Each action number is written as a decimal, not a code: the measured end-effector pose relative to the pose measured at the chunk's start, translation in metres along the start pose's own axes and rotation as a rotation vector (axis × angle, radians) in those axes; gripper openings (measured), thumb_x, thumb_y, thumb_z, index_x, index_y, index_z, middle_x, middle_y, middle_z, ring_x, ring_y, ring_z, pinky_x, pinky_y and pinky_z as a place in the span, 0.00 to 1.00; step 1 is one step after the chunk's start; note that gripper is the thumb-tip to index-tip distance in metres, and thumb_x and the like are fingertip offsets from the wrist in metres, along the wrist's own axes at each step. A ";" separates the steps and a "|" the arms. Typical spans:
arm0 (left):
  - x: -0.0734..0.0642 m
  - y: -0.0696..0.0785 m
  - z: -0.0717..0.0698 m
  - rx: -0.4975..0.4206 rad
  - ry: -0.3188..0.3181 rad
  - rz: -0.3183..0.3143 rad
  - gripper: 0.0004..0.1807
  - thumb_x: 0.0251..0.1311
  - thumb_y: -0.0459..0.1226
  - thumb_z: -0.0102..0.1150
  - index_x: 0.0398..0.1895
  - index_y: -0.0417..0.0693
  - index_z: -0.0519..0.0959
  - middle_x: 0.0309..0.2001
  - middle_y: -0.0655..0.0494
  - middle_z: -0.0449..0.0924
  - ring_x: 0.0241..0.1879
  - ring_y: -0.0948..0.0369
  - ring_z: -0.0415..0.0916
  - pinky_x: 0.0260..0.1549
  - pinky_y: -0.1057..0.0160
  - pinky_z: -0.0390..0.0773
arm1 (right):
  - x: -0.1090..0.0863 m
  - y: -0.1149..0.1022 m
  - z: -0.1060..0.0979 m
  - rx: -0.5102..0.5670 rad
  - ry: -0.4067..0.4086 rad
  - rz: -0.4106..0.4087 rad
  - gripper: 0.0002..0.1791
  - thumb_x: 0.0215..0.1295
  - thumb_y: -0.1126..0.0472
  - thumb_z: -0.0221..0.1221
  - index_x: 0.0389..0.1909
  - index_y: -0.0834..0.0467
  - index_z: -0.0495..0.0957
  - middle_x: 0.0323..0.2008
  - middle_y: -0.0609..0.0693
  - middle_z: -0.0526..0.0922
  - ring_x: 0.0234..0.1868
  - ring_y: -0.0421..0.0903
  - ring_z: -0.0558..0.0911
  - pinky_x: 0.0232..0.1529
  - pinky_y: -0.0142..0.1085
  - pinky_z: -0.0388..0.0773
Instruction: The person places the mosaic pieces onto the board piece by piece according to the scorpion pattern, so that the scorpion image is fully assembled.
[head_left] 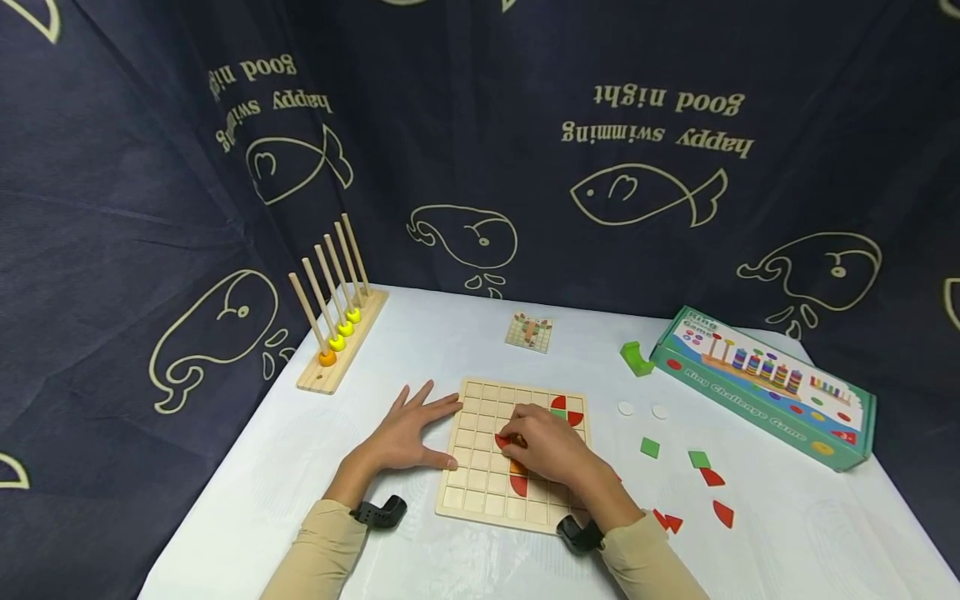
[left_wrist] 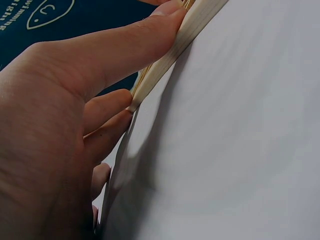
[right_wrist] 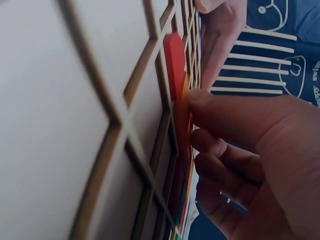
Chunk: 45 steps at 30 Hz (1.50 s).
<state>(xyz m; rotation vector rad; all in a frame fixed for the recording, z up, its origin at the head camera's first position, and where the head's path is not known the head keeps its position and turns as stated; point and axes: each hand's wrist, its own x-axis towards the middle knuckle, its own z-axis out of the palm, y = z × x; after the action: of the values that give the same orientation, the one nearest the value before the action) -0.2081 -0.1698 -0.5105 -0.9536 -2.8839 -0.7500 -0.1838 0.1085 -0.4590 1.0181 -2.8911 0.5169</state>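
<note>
A wooden grid board [head_left: 480,492] lies on the white table. My left hand [head_left: 405,433] has its fingers spread, thumb and fingertips at the board's left edge; in the left wrist view the thumb [left_wrist: 125,57] lies along the wooden rim. Over the middle of the grid, my right hand [head_left: 551,442] pinches a red quarter-circle piece [head_left: 502,441] between thumb and fingers. Just below sit an orange piece [head_left: 517,467] and a red quarter-circle [head_left: 519,485]. Red pieces [head_left: 575,417] flank a green one [head_left: 558,413] at the board's upper right. The right palm hides several cells.
Behind the board lies a small pattern card [head_left: 529,332]. A peg stand [head_left: 360,333] with yellow and orange rings is at back left. On the right are a green game box [head_left: 765,387], a green curved block [head_left: 636,358], white discs [head_left: 626,408], green squares [head_left: 649,447] and loose red pieces [head_left: 723,513].
</note>
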 end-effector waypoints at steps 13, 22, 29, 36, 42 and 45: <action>0.002 -0.002 0.002 -0.007 0.000 -0.009 0.55 0.37 0.73 0.62 0.71 0.60 0.65 0.71 0.65 0.58 0.73 0.48 0.39 0.68 0.42 0.32 | -0.021 0.022 -0.011 -0.020 0.060 0.091 0.07 0.60 0.52 0.65 0.36 0.48 0.87 0.34 0.40 0.76 0.34 0.37 0.73 0.37 0.36 0.76; 0.001 -0.001 0.001 -0.019 0.011 0.005 0.55 0.37 0.72 0.63 0.71 0.58 0.66 0.71 0.63 0.59 0.73 0.47 0.40 0.68 0.40 0.33 | -0.048 0.051 -0.035 0.002 0.063 0.211 0.09 0.58 0.56 0.66 0.40 0.52 0.86 0.35 0.41 0.78 0.34 0.39 0.73 0.38 0.39 0.75; 0.001 -0.002 0.002 -0.012 0.009 0.007 0.55 0.37 0.73 0.62 0.71 0.59 0.65 0.71 0.64 0.58 0.73 0.47 0.40 0.68 0.40 0.33 | -0.074 0.076 -0.052 0.015 0.092 0.268 0.09 0.59 0.59 0.65 0.40 0.54 0.86 0.34 0.39 0.78 0.32 0.39 0.72 0.33 0.38 0.73; 0.001 -0.003 0.003 -0.020 0.013 0.005 0.55 0.37 0.73 0.62 0.71 0.59 0.65 0.71 0.64 0.58 0.73 0.47 0.40 0.68 0.41 0.33 | -0.098 0.099 -0.061 0.017 0.123 0.332 0.10 0.58 0.63 0.64 0.41 0.54 0.85 0.34 0.40 0.78 0.32 0.40 0.73 0.34 0.39 0.75; 0.002 -0.002 0.003 -0.013 0.010 0.007 0.55 0.37 0.73 0.62 0.71 0.59 0.65 0.71 0.64 0.58 0.73 0.47 0.40 0.68 0.40 0.34 | -0.114 0.112 -0.068 0.049 0.083 0.427 0.14 0.55 0.65 0.64 0.44 0.56 0.85 0.35 0.43 0.79 0.34 0.43 0.73 0.36 0.41 0.76; 0.000 -0.002 0.002 -0.011 0.005 -0.002 0.56 0.37 0.73 0.62 0.71 0.59 0.65 0.71 0.64 0.58 0.73 0.48 0.39 0.68 0.40 0.33 | -0.117 0.117 -0.069 0.048 0.035 0.457 0.16 0.53 0.64 0.66 0.46 0.57 0.84 0.37 0.45 0.79 0.34 0.45 0.73 0.38 0.43 0.77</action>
<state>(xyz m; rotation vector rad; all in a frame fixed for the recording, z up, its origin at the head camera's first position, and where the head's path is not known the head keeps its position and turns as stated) -0.2091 -0.1704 -0.5136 -0.9489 -2.8801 -0.7676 -0.1691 0.2872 -0.4451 0.3346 -3.0897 0.6127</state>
